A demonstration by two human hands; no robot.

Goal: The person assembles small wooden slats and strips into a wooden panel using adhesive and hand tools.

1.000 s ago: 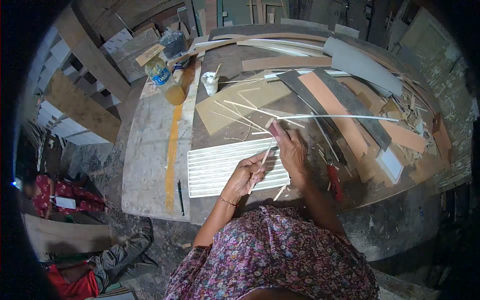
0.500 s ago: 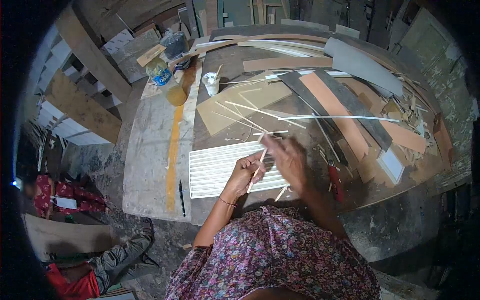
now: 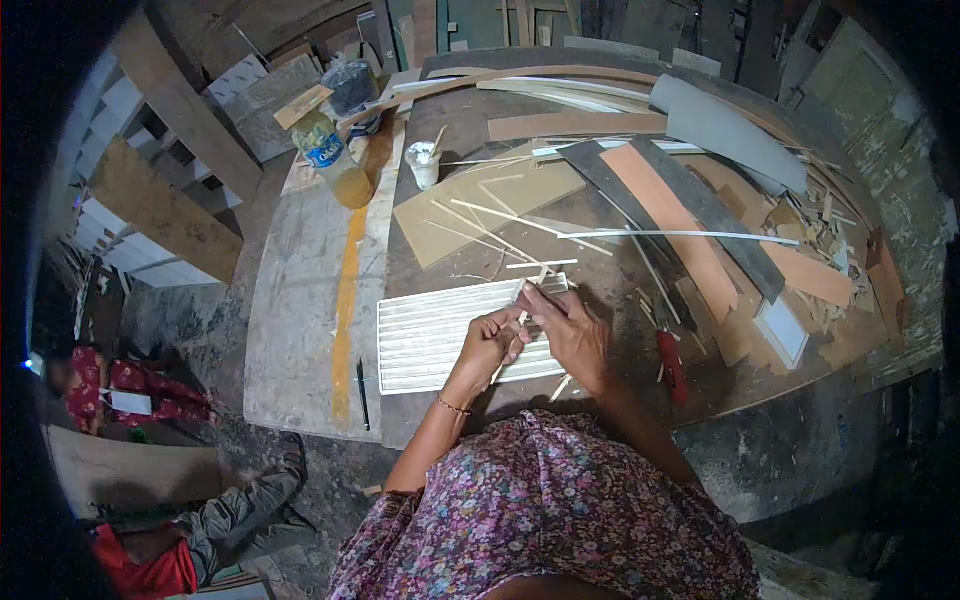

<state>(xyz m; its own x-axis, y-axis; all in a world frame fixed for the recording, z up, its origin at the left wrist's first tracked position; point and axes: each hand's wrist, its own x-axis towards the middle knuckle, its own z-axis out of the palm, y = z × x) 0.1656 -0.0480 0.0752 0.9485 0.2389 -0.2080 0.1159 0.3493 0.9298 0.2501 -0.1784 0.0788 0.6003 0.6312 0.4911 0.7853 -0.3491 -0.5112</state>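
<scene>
A thin pale wooden strip [image 3: 496, 374] slants up between my two hands, over a white slatted panel [image 3: 430, 345] lying on the table. My left hand [image 3: 488, 345] is closed around the strip's middle. On its upper part, the fingers of my right hand [image 3: 575, 335] are pressed together. Something dark shows at those fingertips; I cannot make out whether it is a separate piece. Just beyond the hands lies a short thin stick [image 3: 542, 264]. To the right is a red-handled tool [image 3: 671, 365].
A brown board [image 3: 490, 205] with thin sticks lies beyond the panel. Long strips [image 3: 665, 225] and offcuts cover the right side. A white-filled cup [image 3: 424, 166], a plastic bottle [image 3: 335, 165] and a black pen [image 3: 362, 395] are on the left. Two people [image 3: 135, 390] sit at lower left.
My right hand was blurred at the strip's upper end; now it has come down closer to my left hand and shows sharply. The left hand stays nearly in place on the strip.
</scene>
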